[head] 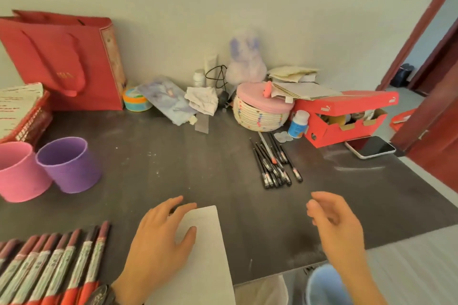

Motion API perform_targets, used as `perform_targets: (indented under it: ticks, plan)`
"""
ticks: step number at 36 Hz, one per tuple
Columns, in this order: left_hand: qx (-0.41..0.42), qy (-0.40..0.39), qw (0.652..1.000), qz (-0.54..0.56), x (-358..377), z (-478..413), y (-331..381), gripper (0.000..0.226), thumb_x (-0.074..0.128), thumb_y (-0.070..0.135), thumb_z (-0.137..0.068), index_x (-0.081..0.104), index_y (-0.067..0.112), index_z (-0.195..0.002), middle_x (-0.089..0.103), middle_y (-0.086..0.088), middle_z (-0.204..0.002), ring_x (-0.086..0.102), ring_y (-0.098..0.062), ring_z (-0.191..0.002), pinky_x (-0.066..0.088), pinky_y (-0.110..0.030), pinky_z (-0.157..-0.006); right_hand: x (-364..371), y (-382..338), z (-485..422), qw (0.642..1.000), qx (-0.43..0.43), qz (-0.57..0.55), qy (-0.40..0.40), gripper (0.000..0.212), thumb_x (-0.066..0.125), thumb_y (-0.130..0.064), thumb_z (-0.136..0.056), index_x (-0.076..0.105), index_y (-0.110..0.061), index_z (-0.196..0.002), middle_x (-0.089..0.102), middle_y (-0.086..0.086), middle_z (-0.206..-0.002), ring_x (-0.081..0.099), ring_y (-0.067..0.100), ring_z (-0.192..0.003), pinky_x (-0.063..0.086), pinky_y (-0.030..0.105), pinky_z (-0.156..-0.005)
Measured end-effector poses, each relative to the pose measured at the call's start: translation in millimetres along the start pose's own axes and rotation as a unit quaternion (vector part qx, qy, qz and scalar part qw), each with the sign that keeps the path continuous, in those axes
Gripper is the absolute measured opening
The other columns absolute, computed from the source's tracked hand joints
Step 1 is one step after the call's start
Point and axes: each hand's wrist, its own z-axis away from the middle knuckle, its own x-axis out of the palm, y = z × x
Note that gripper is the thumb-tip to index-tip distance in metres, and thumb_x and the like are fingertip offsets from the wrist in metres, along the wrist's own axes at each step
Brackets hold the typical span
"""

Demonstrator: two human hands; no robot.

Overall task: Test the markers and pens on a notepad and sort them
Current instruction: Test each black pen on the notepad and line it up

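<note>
Dark tabletop point(153, 168), scuffed, dusted with pale specks.

Left edge: pink cup point(17, 171) and purple cup point(68, 164), upright, side by side.

Front left: row of markers point(57, 262), laid parallel, dark red caps pointing away. Just right of them, a white notepad point(205, 242) (blank, as far as shows).

Right of centre: loose cluster of black pens point(273, 163), one with a pink end.

Along the wall: red bag point(62, 62), standing; woven basket point(260, 114) with pink lid; small bottle point(298, 124) just beside a red shoebox point(344, 119), lid ajar. Phone point(370, 147) lies face up at the shoebox's front.
</note>
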Motion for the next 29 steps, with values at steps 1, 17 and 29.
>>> perform_targets:
  ticks: [1,17,29]
  plan:
    - [-0.005,-0.013,1.000,-0.012,-1,2,-5,0.047,0.056,0.049,-0.092,0.049,0.046,-0.138,0.040,0.015,-0.151,0.037,-0.012,-0.140,0.025,-0.035,-0.118,8,-3,-11,1.000,-0.005,0.022,-0.018,0.020,0.070,-0.022,-0.093,0.067,-0.042,-0.095,0.074,-0.018,-0.088,0.069,0.000,-0.085,0.052,0.025,-0.079]
    - [-0.016,-0.021,1.000,-0.015,1,6,-20,0.056,0.034,0.067,-0.092,0.038,0.048,-0.145,0.022,0.020,-0.159,0.015,-0.005,-0.148,-0.011,-0.024,-0.115,104,-24,-137,0.901,-0.003,0.425,-0.092,0.049,0.051,-0.048,-0.098,0.061,-0.012,-0.129,0.060,0.018,-0.125,0.059,0.038,-0.114,0.051,0.045,-0.091]
    - [-0.010,0.010,1.000,0.001,4,6,-21,0.062,0.027,0.072,-0.086,0.040,0.050,-0.143,0.028,0.023,-0.155,0.021,-0.001,-0.145,-0.011,-0.022,-0.116,88,-43,-112,0.950,0.021,0.309,-0.045,0.028,0.049,-0.043,-0.100,0.071,-0.027,-0.100,0.068,0.001,-0.087,0.060,0.029,-0.084,0.045,0.036,-0.071]
